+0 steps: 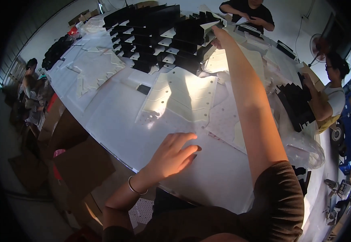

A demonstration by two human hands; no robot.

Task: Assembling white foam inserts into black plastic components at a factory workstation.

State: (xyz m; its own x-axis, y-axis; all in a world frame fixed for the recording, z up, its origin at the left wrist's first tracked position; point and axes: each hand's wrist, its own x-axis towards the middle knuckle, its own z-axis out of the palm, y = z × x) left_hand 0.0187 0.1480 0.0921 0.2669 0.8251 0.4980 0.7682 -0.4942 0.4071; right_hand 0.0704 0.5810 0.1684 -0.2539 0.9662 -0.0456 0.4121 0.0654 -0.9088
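Observation:
My right arm stretches far across the white table, and my right hand [219,39] is at the right edge of a tall stack of black folded panels [143,30]. Its fingers curl there beside a pale flap [210,25]; what they grip is too small to make out. Closer in, my left hand [175,155] hovers over the table with its fingers apart and nothing in them. Just beyond it lies a cream-coloured moulded sheet [181,94] with small holes along its edges, partly sunlit, a shadow across it.
Another pale jagged-edged sheet [96,68] lies left of the stack. Crumpled clear plastic [304,150] and a black ridged pile [294,105] are at the right, beside a co-worker [330,88]. Another person [250,16] works at the far side. Cardboard [82,169] stands below the left edge.

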